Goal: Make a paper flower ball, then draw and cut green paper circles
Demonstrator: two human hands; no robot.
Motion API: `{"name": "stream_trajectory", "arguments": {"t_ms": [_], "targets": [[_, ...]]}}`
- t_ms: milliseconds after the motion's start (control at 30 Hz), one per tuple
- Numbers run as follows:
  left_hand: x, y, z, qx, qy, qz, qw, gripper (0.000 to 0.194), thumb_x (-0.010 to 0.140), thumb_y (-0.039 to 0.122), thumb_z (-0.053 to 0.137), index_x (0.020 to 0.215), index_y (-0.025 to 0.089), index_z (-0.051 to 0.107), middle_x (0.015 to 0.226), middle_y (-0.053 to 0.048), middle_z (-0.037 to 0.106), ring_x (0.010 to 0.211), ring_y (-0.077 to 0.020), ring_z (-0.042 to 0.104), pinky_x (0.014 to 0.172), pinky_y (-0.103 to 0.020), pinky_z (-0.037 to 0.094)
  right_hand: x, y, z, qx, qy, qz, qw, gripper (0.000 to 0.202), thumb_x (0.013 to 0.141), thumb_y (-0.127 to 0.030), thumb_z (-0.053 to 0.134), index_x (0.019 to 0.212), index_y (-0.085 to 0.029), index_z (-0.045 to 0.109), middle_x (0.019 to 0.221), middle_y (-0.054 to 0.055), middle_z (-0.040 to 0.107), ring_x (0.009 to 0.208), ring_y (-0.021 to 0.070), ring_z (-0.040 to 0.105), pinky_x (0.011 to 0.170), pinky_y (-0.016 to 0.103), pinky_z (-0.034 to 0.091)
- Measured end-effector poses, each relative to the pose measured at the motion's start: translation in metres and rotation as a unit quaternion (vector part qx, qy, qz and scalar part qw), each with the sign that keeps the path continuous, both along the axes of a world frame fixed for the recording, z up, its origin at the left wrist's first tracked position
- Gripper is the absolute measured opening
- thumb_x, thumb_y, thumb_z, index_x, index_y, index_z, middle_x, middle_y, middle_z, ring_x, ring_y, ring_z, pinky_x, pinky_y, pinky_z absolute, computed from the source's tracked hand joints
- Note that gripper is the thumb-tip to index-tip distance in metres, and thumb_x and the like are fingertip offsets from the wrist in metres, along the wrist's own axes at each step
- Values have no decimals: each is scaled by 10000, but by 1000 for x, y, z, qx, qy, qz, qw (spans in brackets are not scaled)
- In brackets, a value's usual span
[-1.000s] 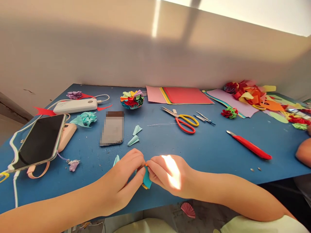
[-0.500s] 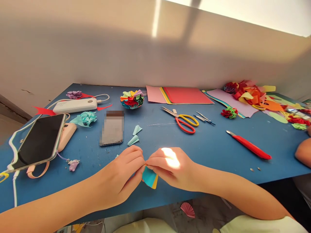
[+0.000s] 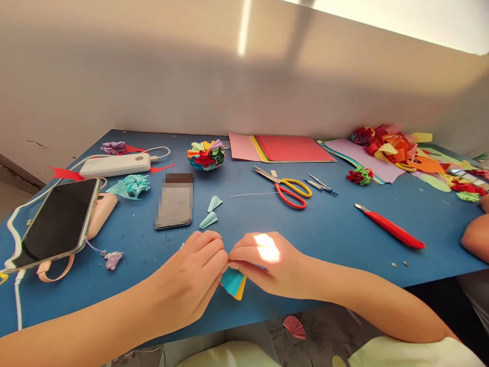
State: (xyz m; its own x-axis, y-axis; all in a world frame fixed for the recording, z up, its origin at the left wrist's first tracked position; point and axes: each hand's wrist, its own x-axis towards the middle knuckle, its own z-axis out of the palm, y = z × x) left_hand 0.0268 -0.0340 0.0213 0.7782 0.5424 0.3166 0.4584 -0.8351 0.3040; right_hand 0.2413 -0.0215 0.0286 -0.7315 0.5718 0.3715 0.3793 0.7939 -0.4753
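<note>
Near the front edge of the blue table, my left hand (image 3: 198,272) and my right hand (image 3: 267,262) meet with fingertips pinched together. Between them is a folded piece of coloured paper (image 3: 234,283), blue with a yellow edge, hanging below the fingertips. Its upper end is hidden by my fingers. Two small pale-teal folded paper pieces (image 3: 208,220) lie just beyond my left hand, and a bit of another shows beside its knuckles. Farther back sits a multicoloured ruffled paper flower (image 3: 206,155).
Red-and-yellow-handled scissors (image 3: 292,192), a thin wire and compasses (image 3: 320,184) lie mid-table. A red utility knife (image 3: 393,228) rests to the right, near another person's arm (image 3: 476,234). Phones (image 3: 173,201) and a white power bank (image 3: 114,164) occupy the left. Coloured paper sheets (image 3: 294,148) lie along the wall.
Both hands stay pinched together at the same spot. The folded paper has tilted slightly between them. The whole view has shifted a little.
</note>
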Motion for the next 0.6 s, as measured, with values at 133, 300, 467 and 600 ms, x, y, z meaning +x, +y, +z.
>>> {"name": "stream_trajectory", "arguments": {"t_ms": [133, 300, 467, 600], "targets": [[0, -2, 1, 29, 9, -9, 999, 169, 889, 24, 385, 840, 136, 501, 806, -55, 494, 881, -214, 431, 743, -385, 411, 0, 0, 1, 19, -9, 3, 1000, 180, 935, -215, 491, 858, -171, 647, 728, 10, 634, 673, 107, 526, 616, 203, 430], [1, -3, 1, 44, -6, -5, 999, 160, 874, 17, 404, 864, 126, 520, 807, -63, 512, 880, -218, 448, 741, -381, 418, 0, 0, 2, -30, -13, -9, 999, 104, 916, -218, 540, 884, -189, 635, 776, -10, 662, 720, 99, 571, 662, 196, 440], [2, 1, -2, 110, -36, -10, 993, 151, 890, 42, 413, 842, 137, 519, 778, -54, 522, 857, -216, 469, 736, -378, 434, -1, 1, 3, 94, -62, -1, 994, 210, 956, -225, 441, 831, -170, 601, 689, -14, 596, 647, 100, 502, 599, 217, 399], [4, 2, -2, 83, -53, -7, 995, 181, 905, 47, 399, 799, 164, 488, 732, -28, 495, 806, -190, 453, 722, -356, 433, -3, 2, -2, 283, -95, -11, 954, 247, 926, -168, 441, 704, -164, 549, 569, -32, 460, 515, 108, 369, 485, 261, 298]]}}
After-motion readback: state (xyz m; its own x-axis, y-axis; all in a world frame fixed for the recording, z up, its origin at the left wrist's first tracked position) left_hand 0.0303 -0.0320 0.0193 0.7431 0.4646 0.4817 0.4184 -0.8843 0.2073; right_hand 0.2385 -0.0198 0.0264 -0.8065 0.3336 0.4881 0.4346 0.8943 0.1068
